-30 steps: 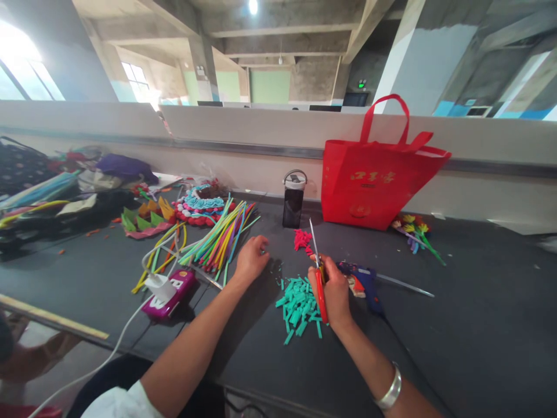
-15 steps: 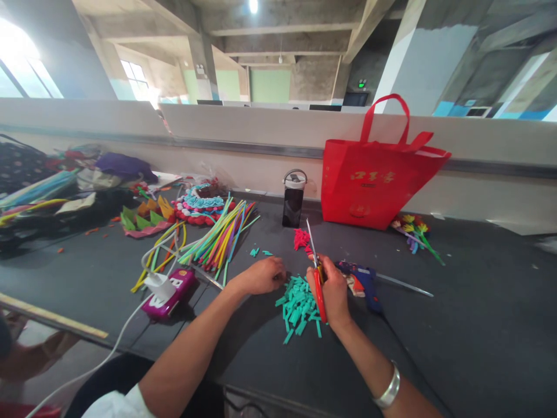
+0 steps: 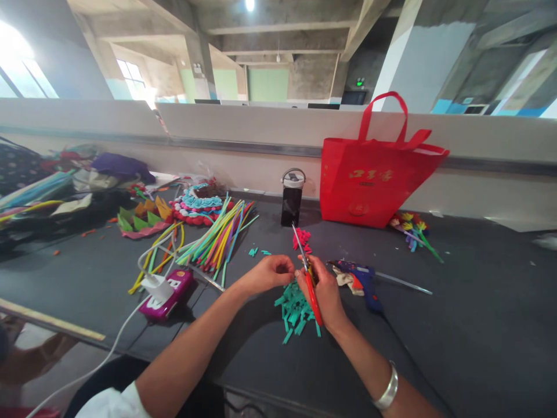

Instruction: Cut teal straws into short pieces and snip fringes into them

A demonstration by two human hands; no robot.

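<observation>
My right hand [image 3: 325, 293] is wrapped round red-handled scissors [image 3: 313, 300], whose blades point up and away, toward the bottle. Close beside it, my left hand [image 3: 268, 274] is curled with thumb and fingertips pinched together; whatever it may hold is too small to make out. The fingertips of both hands nearly meet above a heap of short teal strips [image 3: 296, 310], hiding its far edge. Beyond the scissor blades lies a small pile of red pieces [image 3: 301, 240]. A few teal bits [image 3: 253, 252] rest apart, left of that pile.
A bundle of coloured fuzzy stems [image 3: 221, 238] and a purple power strip [image 3: 167, 295] with white cable lie left. A bottle [image 3: 292, 200] and red bag [image 3: 378, 180] stand behind. To the right are a blue glue gun [image 3: 368, 284] with its cord and a small flower bunch [image 3: 413, 229].
My left hand has lifted and turned, its fingers now toward the right hand. My right hand has moved slightly left, and the scissors have swung their tips leftward.
</observation>
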